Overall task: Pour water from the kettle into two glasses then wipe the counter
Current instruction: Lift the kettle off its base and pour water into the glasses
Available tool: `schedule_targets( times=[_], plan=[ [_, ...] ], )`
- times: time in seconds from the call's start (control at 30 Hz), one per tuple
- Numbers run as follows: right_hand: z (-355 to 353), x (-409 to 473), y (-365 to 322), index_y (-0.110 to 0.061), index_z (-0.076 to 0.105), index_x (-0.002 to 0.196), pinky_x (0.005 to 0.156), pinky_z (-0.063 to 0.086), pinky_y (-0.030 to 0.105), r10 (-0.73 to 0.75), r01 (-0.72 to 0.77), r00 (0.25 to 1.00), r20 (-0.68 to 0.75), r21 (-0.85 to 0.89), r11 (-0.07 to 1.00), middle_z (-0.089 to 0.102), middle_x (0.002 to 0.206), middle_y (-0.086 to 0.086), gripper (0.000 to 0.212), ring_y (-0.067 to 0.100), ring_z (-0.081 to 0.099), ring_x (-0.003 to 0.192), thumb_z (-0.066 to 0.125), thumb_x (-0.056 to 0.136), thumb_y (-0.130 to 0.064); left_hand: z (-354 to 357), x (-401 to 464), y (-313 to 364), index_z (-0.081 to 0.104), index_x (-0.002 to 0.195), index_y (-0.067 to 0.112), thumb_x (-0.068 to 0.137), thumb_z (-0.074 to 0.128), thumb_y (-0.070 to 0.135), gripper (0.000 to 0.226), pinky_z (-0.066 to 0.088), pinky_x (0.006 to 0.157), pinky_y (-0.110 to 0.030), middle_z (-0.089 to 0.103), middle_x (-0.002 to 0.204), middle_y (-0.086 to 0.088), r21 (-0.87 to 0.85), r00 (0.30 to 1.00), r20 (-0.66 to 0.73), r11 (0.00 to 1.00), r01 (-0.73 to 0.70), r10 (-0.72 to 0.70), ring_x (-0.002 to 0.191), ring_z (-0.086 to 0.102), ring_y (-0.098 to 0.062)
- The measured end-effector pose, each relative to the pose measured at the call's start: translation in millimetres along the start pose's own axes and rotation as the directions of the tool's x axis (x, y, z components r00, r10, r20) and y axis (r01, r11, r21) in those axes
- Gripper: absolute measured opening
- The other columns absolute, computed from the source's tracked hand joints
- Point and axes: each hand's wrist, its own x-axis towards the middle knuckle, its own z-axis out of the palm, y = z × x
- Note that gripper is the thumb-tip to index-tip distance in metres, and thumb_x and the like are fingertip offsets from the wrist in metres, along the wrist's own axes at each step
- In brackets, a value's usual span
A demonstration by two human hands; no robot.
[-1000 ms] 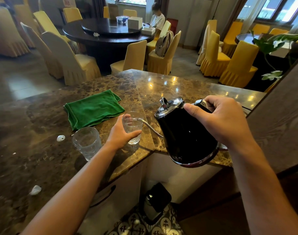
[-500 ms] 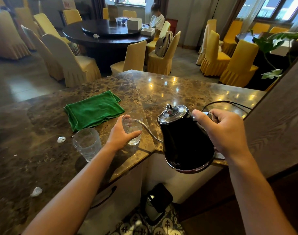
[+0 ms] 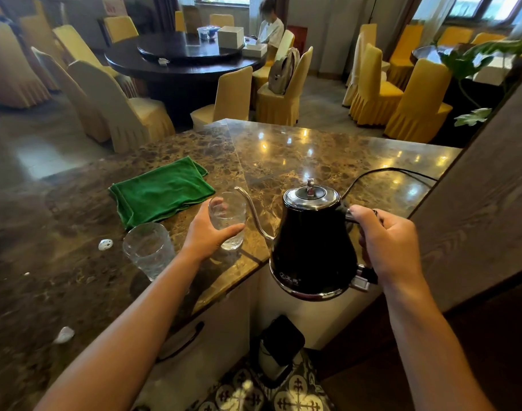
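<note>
My right hand (image 3: 387,241) grips the handle of a black gooseneck kettle (image 3: 310,250), held upright in the air just off the counter's inner corner. Its thin spout tip sits level with the rim of a clear glass (image 3: 228,218) that stands on the brown marble counter (image 3: 313,155). My left hand (image 3: 206,232) wraps around that glass, which holds some water. A second clear glass (image 3: 148,247) stands to its left, apart from my hand. A folded green cloth (image 3: 162,189) lies behind both glasses.
A black power cord (image 3: 390,172) runs across the counter behind the kettle. Small white crumpled bits (image 3: 105,244) lie on the counter at left. A wooden wall panel (image 3: 485,209) rises at right. A dark appliance (image 3: 279,345) stands on the floor below.
The kettle has tipped back from a pouring tilt to upright and its spout has lifted out of the held glass. My left hand has stayed on the glass.
</note>
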Motion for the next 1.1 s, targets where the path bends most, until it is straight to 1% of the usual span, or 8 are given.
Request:
schedule_targets(
  times=[0.17,0.2,0.3,0.37,0.57,0.77,0.97,1.1],
  plan=[
    [5,-4,7,0.013,0.044,0.069,0.054,0.031,0.041,0.014,-0.018,0.999,0.036,0.096,0.995,0.042,0.061,0.013,0.074,0.028,0.035,0.058,0.070,0.079,-0.055,2,0,-2,0.051,0.139,0.019,0.051,0.085,0.077,0.112,0.050,0.109,-0.046,0.068,0.127,-0.001,-0.009,0.999,-0.043,1.000,-0.008,0.007,0.122,0.065,-0.021],
    [6,-4,8,0.014,0.043,0.070,0.054,0.031,0.040,0.012,-0.016,0.999,0.039,0.103,0.995,0.042,0.062,0.013,0.074,0.029,0.036,0.058,0.070,0.080,-0.054,3,1,0,0.051,0.139,0.017,0.054,0.089,0.071,0.108,0.050,0.108,-0.042,0.068,0.127,-0.002,0.000,0.998,-0.061,1.000,-0.008,0.007,0.121,0.065,-0.021],
    [7,-5,10,0.016,0.041,0.073,0.053,0.030,0.038,0.006,-0.011,0.999,0.038,0.113,0.993,0.042,0.063,0.013,0.076,0.029,0.035,0.058,0.069,0.080,-0.054,6,5,3,0.053,0.140,0.011,0.066,0.094,0.042,0.090,0.046,0.103,-0.030,0.067,0.126,-0.003,0.020,0.995,-0.104,1.000,-0.002,0.005,0.120,0.063,-0.020],
    [7,-5,10,0.016,0.041,0.073,0.052,0.030,0.037,0.002,-0.006,0.999,0.033,0.118,0.993,0.042,0.063,0.013,0.077,0.029,0.035,0.057,0.069,0.081,-0.055,6,7,4,0.053,0.140,0.010,0.069,0.094,0.037,0.087,0.045,0.100,-0.028,0.067,0.126,-0.004,0.035,0.993,-0.117,0.999,-0.006,0.010,0.119,0.062,-0.019],
    [9,-5,13,0.016,0.043,0.074,0.050,0.031,0.034,0.008,-0.014,0.999,0.041,0.144,0.990,0.042,0.063,0.014,0.076,0.028,0.034,0.056,0.069,0.080,-0.055,6,10,4,0.055,0.137,0.013,0.071,0.093,0.040,0.081,0.043,0.095,-0.026,0.067,0.120,0.001,0.066,0.983,-0.183,0.998,0.008,0.004,0.113,0.061,-0.016],
    [12,-7,13,0.014,0.042,0.073,0.046,0.032,0.028,0.008,-0.014,0.999,0.042,0.153,0.988,0.043,0.062,0.013,0.074,0.026,0.035,0.055,0.069,0.080,-0.054,4,29,9,0.052,0.141,0.011,0.072,0.092,0.043,0.085,0.045,0.094,-0.028,0.067,0.123,-0.002,0.097,0.980,-0.199,0.995,0.029,-0.009,0.114,0.060,-0.018],
    [13,-5,13,0.006,0.044,0.067,0.048,0.031,0.030,0.012,-0.019,0.999,0.044,0.172,0.985,0.042,0.062,0.013,0.066,0.026,0.034,0.055,0.069,0.080,-0.054,6,40,11,0.051,0.141,0.012,0.071,0.091,0.046,0.088,0.046,0.098,-0.033,0.066,0.125,-0.001,0.090,0.979,-0.195,0.993,0.073,-0.054,0.120,0.060,-0.022],
    [14,-4,13,0.012,0.040,0.071,0.051,0.031,0.032,0.008,-0.012,1.000,0.025,0.183,0.983,0.042,0.064,0.015,0.072,0.028,0.034,0.057,0.069,0.080,-0.054,8,38,9,0.049,0.143,0.010,0.072,0.089,0.049,0.091,0.045,0.097,-0.031,0.065,0.127,-0.003,0.095,0.981,-0.184,0.992,0.077,-0.059,0.122,0.060,-0.023]
  ],
)
